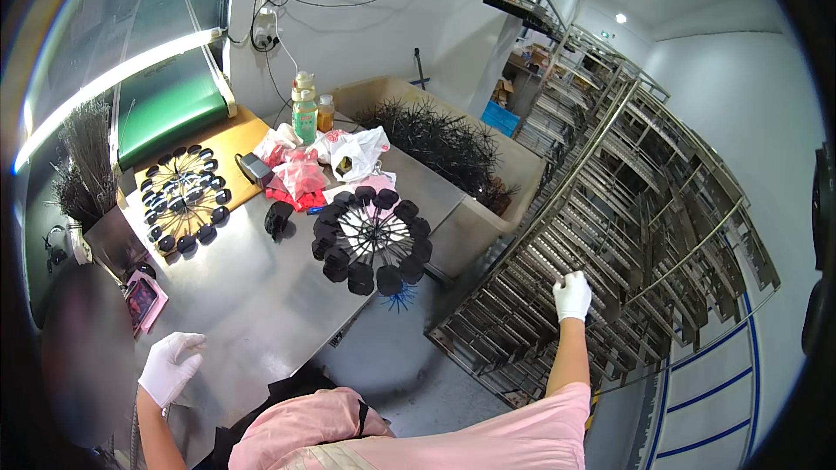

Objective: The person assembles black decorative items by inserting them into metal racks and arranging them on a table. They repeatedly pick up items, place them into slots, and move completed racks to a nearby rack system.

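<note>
Right hand: your right hand (572, 296), gloved, fingers curled onto the metal rack (610, 235), right of centre.
Left hand: your left hand (170, 367) rests spread on the table (252, 296), lower left, holding nothing.
Risk: tugging the rack could tip it.
Room: black ring fixture (373, 239) overhangs the table edge; floor gap narrow.

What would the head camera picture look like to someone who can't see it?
A person in white gloves rests the right hand on a tall metal rack, the left hand over a steel table holding two round wheels of black parts.

Brushed-metal table (261, 296), wire-metal rack (610, 235)
</note>
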`<state>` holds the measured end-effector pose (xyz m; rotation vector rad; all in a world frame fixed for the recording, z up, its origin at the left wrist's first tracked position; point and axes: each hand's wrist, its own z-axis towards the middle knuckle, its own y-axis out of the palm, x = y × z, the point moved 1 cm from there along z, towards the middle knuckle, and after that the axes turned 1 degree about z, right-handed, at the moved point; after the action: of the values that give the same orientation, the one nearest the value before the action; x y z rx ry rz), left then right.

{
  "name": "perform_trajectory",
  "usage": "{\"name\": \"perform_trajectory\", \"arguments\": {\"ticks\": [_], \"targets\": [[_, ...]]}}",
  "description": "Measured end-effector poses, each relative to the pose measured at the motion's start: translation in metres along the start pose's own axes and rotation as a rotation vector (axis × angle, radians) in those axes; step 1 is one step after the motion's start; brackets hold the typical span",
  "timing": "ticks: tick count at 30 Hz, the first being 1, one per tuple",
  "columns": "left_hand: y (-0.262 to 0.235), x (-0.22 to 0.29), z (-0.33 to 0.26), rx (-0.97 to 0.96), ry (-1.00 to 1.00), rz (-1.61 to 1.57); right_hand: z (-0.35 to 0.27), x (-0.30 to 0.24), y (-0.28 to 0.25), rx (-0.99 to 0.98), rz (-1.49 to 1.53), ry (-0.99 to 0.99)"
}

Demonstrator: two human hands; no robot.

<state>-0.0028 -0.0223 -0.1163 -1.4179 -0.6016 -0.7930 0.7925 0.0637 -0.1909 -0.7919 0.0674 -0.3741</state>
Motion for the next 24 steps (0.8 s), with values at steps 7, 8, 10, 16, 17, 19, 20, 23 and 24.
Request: {"name": "perform_trajectory", "arguments": {"ticks": [7,8,10,16,17,19,20,23,24], "targets": [[0.002,-0.013,0.001,-0.011,-0.03,-0.037,-0.05,0.007,-0.017,-0.391,-0.005,0.139],[0.003,-0.013,0.003,-0.032,-0.017,-0.029,-0.052,0.007,-0.02,-0.283,-0.018,0.111],[0.006,-0.012,0.007,-0.057,0.001,-0.015,-0.049,0.011,-0.026,-0.152,-0.023,0.062],[0.013,0.0,0.016,-0.072,0.018,-0.015,-0.018,0.008,-0.054,-0.006,0.099,0.012],[0.014,0.001,0.017,-0.082,0.026,-0.02,-0.013,0.005,-0.062,0.001,0.111,0.015],[0.015,0.001,0.016,-0.093,0.043,0.013,0.001,0.003,-0.082,0.003,0.116,0.033],[0.014,0.001,0.016,-0.108,0.054,0.055,0.009,0.003,-0.093,0.098,0.123,-0.007],[0.013,0.0,0.018,-0.117,0.008,0.022,0.026,0.013,-0.124,0.159,0.174,-0.023],[0.013,0.002,0.02,-0.102,-0.019,-0.016,0.03,0.016,-0.13,0.189,0.153,-0.022]]}}
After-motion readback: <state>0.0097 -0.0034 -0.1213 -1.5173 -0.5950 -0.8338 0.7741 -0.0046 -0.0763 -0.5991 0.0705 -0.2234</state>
